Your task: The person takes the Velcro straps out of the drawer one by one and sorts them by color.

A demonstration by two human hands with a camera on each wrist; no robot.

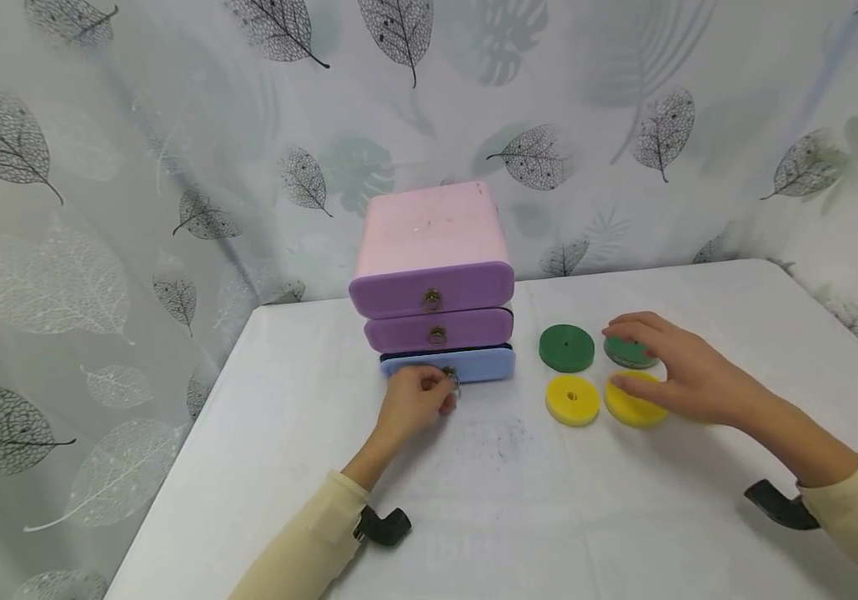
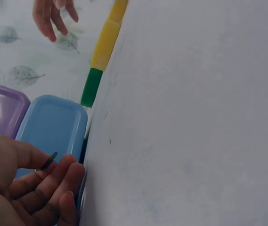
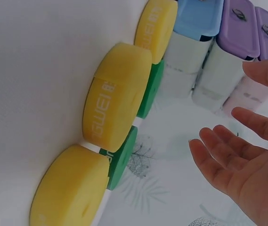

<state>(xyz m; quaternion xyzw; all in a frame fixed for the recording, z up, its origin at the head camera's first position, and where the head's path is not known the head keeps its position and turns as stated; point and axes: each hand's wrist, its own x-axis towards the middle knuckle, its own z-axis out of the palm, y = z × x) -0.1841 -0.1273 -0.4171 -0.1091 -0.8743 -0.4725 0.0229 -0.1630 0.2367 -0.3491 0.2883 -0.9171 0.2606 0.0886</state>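
Observation:
My left hand point(image 1: 412, 407) pinches the metal ring pull point(image 2: 49, 161) of the blue drawer point(image 1: 484, 365), lowest in a small stack of drawers. A thin dark gap shows along that drawer's top edge. To the right, my right hand point(image 1: 687, 373) hovers with fingers spread above flat round rolls, holding nothing. It partly covers a green roll point(image 1: 629, 353) and a yellow roll point(image 1: 634, 410). Another green roll point(image 1: 567, 348) and another yellow roll point(image 1: 573, 401) lie between it and the drawers. White lettering runs along the side of a yellow roll point(image 3: 119, 94) in the right wrist view.
Two purple drawers point(image 1: 429, 290) with ring pulls sit above the blue one, under a pink top point(image 1: 436, 225). All stands on a white-covered table point(image 1: 308, 375). A leaf-patterned curtain point(image 1: 413, 108) hangs behind and at the sides. Black curved pieces point(image 1: 386, 527) stick out at both wrists.

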